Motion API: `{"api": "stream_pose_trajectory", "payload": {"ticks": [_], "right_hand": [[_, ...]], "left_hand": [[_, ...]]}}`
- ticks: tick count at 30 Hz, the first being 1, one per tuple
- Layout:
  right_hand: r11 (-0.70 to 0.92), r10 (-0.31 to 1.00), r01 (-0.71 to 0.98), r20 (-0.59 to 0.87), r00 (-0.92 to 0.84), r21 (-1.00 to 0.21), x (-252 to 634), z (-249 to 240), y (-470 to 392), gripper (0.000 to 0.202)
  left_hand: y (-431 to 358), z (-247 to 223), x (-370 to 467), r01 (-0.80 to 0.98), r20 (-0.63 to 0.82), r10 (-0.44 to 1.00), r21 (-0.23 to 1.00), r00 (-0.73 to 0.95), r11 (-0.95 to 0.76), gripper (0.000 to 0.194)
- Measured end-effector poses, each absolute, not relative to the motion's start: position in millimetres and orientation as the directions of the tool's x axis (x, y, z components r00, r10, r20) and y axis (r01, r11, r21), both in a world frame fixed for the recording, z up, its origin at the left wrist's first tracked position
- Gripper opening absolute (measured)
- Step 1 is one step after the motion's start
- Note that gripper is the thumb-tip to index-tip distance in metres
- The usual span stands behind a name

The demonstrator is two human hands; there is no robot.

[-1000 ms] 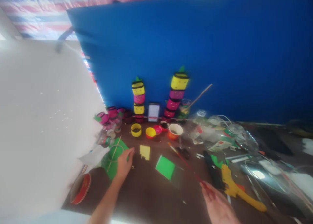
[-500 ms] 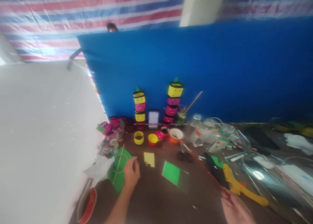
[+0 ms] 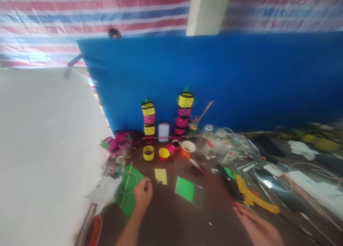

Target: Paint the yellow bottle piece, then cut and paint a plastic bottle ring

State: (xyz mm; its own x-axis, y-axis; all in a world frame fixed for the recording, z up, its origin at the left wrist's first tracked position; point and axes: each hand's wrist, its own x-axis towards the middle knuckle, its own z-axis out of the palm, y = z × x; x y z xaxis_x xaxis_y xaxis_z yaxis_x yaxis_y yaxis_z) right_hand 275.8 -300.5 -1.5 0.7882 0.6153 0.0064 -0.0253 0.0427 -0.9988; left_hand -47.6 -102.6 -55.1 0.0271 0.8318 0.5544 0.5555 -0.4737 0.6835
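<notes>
Head camera is giving a pretty blurry look at this desk, but I'm making out most of it. Right hand, lower right of the frame, is gripping a thin red paintbrush near its back end, with the bristles pointing up and left toward the middle, just below the orange-and-white cup. Left hand, lower left of centre, is curling its fingers in by the edge of a big green sheet; can't tell if it's pinching anything, or if it's resting on the sheet or hovering. A pale ring and a thin stick are lying on that sheet.

What's worrying me: that long brush. With the grip sitting so far back, a small wrist twitch is probably swinging the tip a lot, so the cup is looking easy to knock. If the bristles are wet (can't see), drips could be landing on the yellow paper or the small green card near the middle. The yellow glue gun is sitting right beside that hand too, so if it's hot, one careless sideways move is risking a burn. Leaning on the green sheet could be sending the stick rolling.
</notes>
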Motion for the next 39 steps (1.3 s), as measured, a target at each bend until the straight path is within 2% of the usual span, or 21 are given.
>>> {"api": "stream_pose_trajectory", "payload": {"ticks": [1,5,7,11,13,17,20,26,31,36,39], "right_hand": [[-0.009,0.656,-0.092,-0.076,0.751,-0.996,272.6,2.2,-289.3,0.025],[0.069,0.723,-0.39,-0.224,0.654,-0.918,259.0,11.0,-262.3,0.035],[0.062,0.75,-0.458,-0.261,0.608,-0.887,254.7,8.2,-257.1,0.036],[0.058,0.824,-0.485,-0.233,0.517,-0.873,262.9,-13.1,-240.6,0.036],[0.061,0.835,-0.466,-0.211,0.509,-0.883,273.4,-26.8,-226.7,0.037],[0.051,0.823,-0.414,-0.196,0.532,-0.909,289.4,-49.0,-205.6,0.04],[0.056,0.829,-0.378,-0.168,0.533,-0.924,292.8,-58.2,-206.7,0.037],[0.059,0.859,-0.085,0.007,0.512,-0.995,288.4,-57.0,-217.2,0.035],[0.033,0.843,0.021,0.039,0.536,-0.999,285.2,-47.1,-217.0,0.039],[-0.012,0.809,0.03,0.008,0.588,-0.999,284.2,-38.5,-221.9,0.038],[0.01,0.822,-0.002,0.007,0.57,-1.0,279.8,-36.2,-220.5,0.037]], "left_hand": [[-102.2,-56.9,-47.5,0.561,0.554,0.832,0.679,0.032,-0.474,0.024],[-100.7,-57.9,-50.3,0.596,0.559,0.828,0.65,0.046,-0.471,0.024],[-99.0,-53.9,-52.6,0.615,0.575,0.817,0.633,0.034,-0.471,0.024],[-95.2,-47.2,-55.5,0.633,0.627,0.778,0.611,-0.021,-0.476,0.022],[-94.3,-49.7,-55.8,0.643,0.648,0.761,0.597,-0.034,-0.479,0.02],[-93.2,-62.7,-55.8,0.709,0.686,0.724,0.474,0.074,-0.522,0.021],[-92.5,-69.0,-57.1,0.73,0.673,0.733,0.454,0.095,-0.511,0.023],[-92.8,-67.3,-63.0,0.739,0.692,0.716,0.435,0.091,-0.515,0.024],[-93.5,-61.9,-62.4,0.748,0.69,0.722,0.455,0.046,-0.483,0.022],[-98.8,-56.5,-55.3,0.757,0.658,0.751,0.516,-0.05,-0.402,0.025],[-107.8,-45.9,-43.7,0.696,0.602,0.798,0.579,-0.014,-0.424,0.029]]}}
